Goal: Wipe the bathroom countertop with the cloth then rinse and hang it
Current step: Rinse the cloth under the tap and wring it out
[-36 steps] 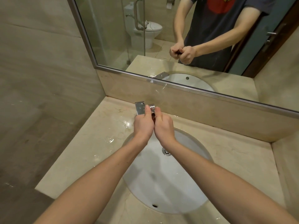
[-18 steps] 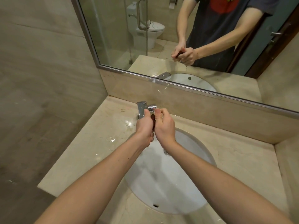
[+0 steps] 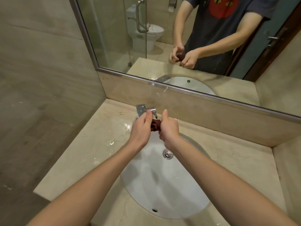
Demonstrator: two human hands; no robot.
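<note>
A small dark brown cloth (image 3: 155,125) is bunched up between my two hands, just in front of the chrome faucet (image 3: 143,110). My left hand (image 3: 140,131) grips its left end and my right hand (image 3: 169,130) grips its right end, thumb raised. Both hands hover over the far rim of the white sink basin (image 3: 146,181). Most of the cloth is hidden inside my fists. The beige marble countertop (image 3: 91,144) around the sink shows wet patches and droplets to the left of the faucet.
A wide mirror (image 3: 187,46) runs along the back wall above a low marble backsplash. A tiled wall closes off the left side and another wall the right. The chrome drain (image 3: 167,154) sits in the basin beneath my right wrist.
My hands have drawn slightly apart and shifted, so the brown cloth now shows between them. My right thumb has lifted. The view has shifted a little.
</note>
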